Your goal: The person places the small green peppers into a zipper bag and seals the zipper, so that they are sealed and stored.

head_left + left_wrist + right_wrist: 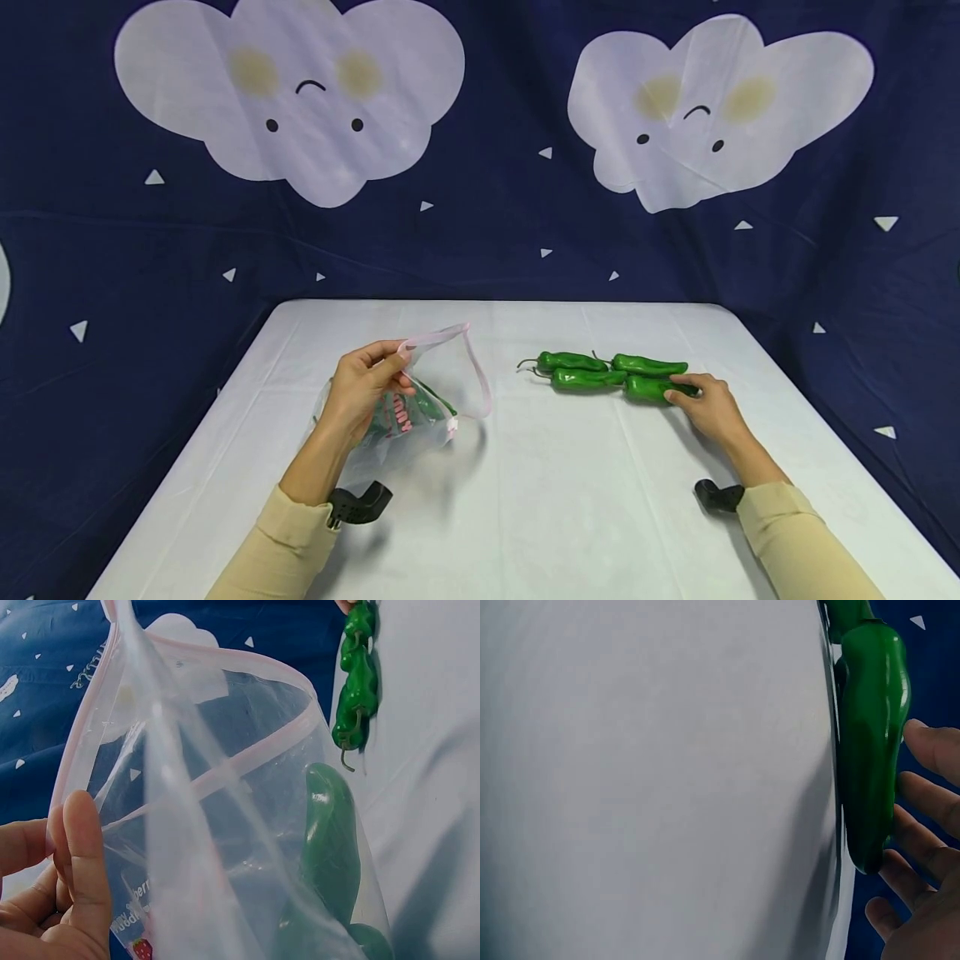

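Note:
My left hand [365,386] pinches the pink-edged rim of a clear zip bag [420,446], whose mouth gapes towards the right. Inside the bag lies at least one green pepper [330,840], with a long stem reaching up to the opening. Red lettering and a strawberry print mark the plastic. On the right of the table, my right hand [708,406] is at the nearest right-hand green pepper [870,742], fingers spread and fingertips at its upper side. That pepper still lies on the table. Beside it lie several other green peppers [588,380] in two rows.
A white cloth covers the table [540,500]. Behind it hangs a dark blue curtain [495,242] with upside-down cloud faces and small white triangles. A black wrist camera [362,503] sits on my left cuff, another black camera [717,497] on the right.

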Demonstrator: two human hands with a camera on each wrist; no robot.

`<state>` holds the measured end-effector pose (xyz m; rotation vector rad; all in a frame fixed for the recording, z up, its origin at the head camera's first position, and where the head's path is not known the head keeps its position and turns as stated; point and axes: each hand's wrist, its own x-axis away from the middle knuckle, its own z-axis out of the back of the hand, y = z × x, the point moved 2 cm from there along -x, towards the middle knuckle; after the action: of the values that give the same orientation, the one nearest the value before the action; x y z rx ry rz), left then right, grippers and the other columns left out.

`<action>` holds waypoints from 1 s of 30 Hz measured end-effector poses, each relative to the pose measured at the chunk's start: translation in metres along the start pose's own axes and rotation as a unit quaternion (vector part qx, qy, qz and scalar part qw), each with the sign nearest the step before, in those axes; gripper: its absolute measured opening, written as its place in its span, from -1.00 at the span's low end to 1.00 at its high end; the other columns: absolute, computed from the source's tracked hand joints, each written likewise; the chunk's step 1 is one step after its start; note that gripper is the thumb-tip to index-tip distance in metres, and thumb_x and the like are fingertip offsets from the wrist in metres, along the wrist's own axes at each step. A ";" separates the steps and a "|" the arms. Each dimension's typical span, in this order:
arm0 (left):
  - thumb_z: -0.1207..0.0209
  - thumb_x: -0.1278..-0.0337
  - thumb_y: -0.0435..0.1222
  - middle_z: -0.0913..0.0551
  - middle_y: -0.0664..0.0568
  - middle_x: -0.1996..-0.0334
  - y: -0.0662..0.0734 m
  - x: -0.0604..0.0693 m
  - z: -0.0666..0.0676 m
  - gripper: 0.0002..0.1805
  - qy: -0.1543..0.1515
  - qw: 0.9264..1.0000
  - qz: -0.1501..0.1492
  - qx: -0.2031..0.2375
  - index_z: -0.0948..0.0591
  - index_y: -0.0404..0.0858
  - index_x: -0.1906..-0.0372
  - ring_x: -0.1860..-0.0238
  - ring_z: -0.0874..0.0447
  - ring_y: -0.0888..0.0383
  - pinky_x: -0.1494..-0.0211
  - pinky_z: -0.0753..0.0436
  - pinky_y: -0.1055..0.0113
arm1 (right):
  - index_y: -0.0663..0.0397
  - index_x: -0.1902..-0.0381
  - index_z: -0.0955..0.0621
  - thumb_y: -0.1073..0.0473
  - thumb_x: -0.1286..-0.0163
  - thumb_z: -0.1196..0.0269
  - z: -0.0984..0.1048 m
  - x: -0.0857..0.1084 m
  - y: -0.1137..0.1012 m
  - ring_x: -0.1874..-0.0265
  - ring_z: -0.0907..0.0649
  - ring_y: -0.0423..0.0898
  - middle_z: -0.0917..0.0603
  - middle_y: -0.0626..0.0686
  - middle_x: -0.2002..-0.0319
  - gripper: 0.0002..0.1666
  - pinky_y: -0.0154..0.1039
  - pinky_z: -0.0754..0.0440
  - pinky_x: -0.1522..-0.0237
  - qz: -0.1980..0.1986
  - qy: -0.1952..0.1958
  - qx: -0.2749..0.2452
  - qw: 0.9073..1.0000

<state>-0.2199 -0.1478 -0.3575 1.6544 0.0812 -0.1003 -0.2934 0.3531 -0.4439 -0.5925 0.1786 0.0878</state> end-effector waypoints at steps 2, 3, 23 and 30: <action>-0.09 -0.29 -0.33 -0.55 0.11 0.48 0.000 0.000 0.000 -0.64 0.000 1.000 0.001 -0.001 -0.48 -0.51 -0.07 0.59 -0.62 0.26 0.38 -0.74 0.41 | 0.35 -0.12 -0.51 0.04 -0.34 -0.20 0.000 0.001 0.001 -0.19 -0.33 0.46 -0.42 0.49 -0.15 -0.46 0.36 -0.33 -0.18 -0.004 -0.004 0.001 1.000; -0.09 -0.29 -0.33 -0.55 0.11 0.48 0.000 0.000 0.000 -0.64 0.001 1.000 0.001 -0.001 -0.48 -0.51 -0.07 0.59 -0.62 0.26 0.38 -0.74 0.41 | 0.35 -0.12 -0.51 0.03 -0.35 -0.20 0.000 0.002 0.002 -0.20 -0.33 0.46 -0.41 0.49 -0.15 -0.46 0.37 -0.32 -0.19 -0.005 -0.005 0.001 1.000; -0.09 -0.29 -0.34 -0.55 0.11 0.49 -0.001 0.000 0.000 -0.63 0.001 1.000 0.005 -0.003 -0.47 -0.51 -0.08 0.59 -0.61 0.27 0.39 -0.74 0.43 | 0.27 -0.20 -0.45 -0.06 -0.35 -0.18 0.000 0.006 0.013 -0.24 -0.27 0.49 -0.33 0.52 -0.23 -0.37 0.38 -0.27 -0.23 -0.026 -0.040 0.010 0.999; -0.08 -0.29 -0.34 -0.54 0.10 0.46 0.000 0.001 0.000 -0.64 0.001 1.000 0.002 -0.004 -0.48 -0.51 -0.08 0.58 -0.61 0.28 0.40 -0.74 0.43 | 0.24 -0.22 -0.44 -0.08 -0.33 -0.20 -0.001 0.009 0.016 -0.23 -0.30 0.48 -0.34 0.53 -0.22 -0.35 0.38 -0.30 -0.20 -0.033 -0.052 0.008 0.998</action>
<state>-0.2194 -0.1475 -0.3579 1.6463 0.0795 -0.0940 -0.2867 0.3664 -0.4549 -0.5762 0.0587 0.0524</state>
